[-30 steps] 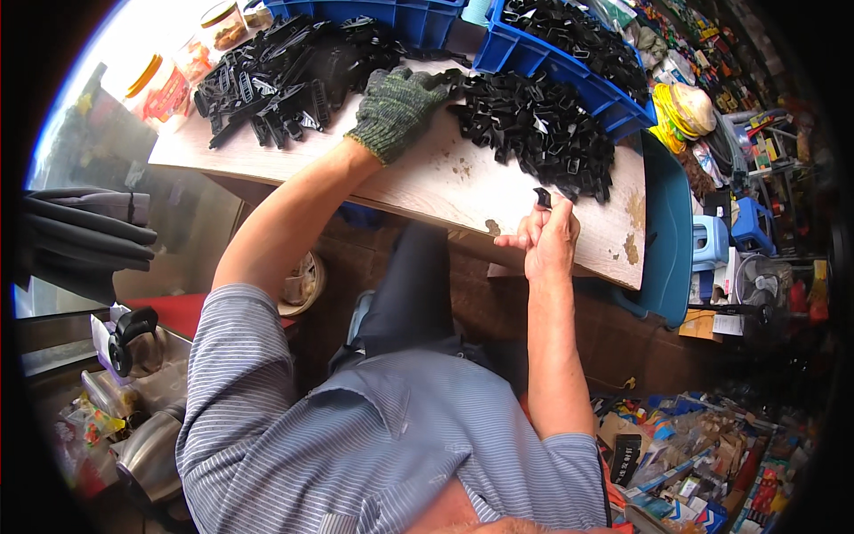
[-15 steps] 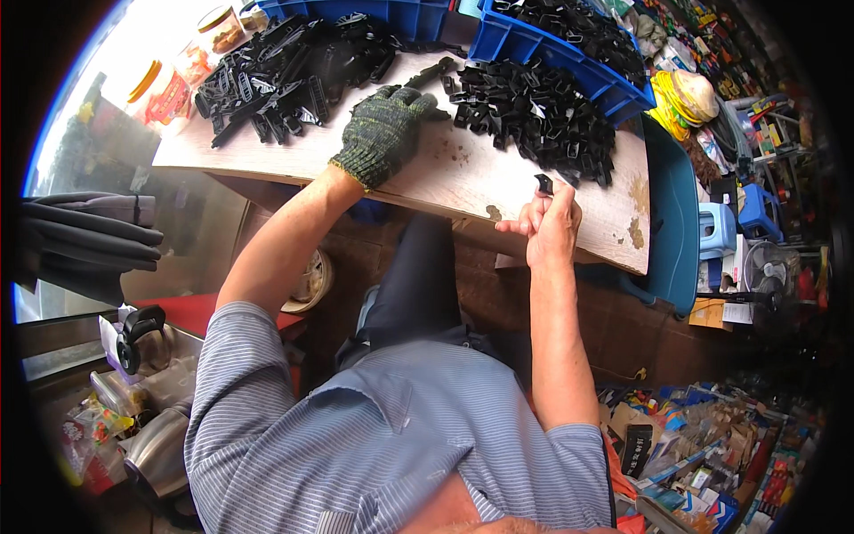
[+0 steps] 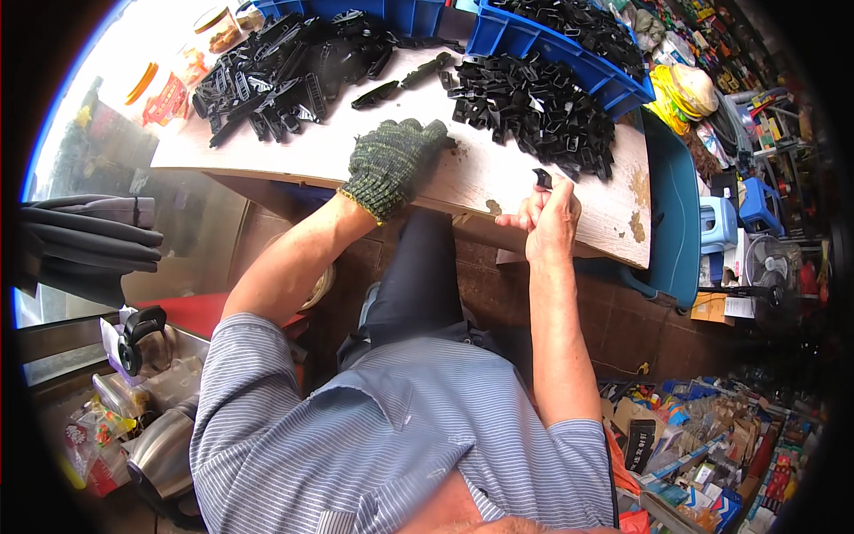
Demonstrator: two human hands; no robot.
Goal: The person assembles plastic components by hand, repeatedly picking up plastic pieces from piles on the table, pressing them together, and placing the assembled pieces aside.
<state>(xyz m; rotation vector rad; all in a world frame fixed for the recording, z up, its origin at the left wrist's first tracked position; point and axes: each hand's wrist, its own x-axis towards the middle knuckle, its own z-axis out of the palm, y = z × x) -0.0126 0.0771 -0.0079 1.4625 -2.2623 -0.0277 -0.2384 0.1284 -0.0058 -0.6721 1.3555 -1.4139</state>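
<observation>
My left hand [image 3: 396, 160], in a dark green knitted glove, is curled near the front edge of the pale table [image 3: 267, 165]. The dark tip of a black plastic part [image 3: 450, 142] shows beside its fingers; the rest is hidden under the glove. Bare, my right hand [image 3: 555, 218] pinches a small black plastic clip [image 3: 542, 179] over the table's right part. Beyond the glove lie two loose long black pieces [image 3: 375, 95]. A heap of long black plastic parts [image 3: 285, 76] is at the left, and a pile of small black clips [image 3: 529, 102] at the right.
Blue crates [image 3: 569, 62] stand along the table's back, one filled with black parts. Clear jars [image 3: 165, 98] are at the far left corner. A large teal bin [image 3: 672, 222] stands against the right end. Cluttered goods [image 3: 703, 454] fill the lower right.
My left hand has drawn back toward the table's front edge, uncovering the loose long black pieces. My right hand stays almost in place with the clip.
</observation>
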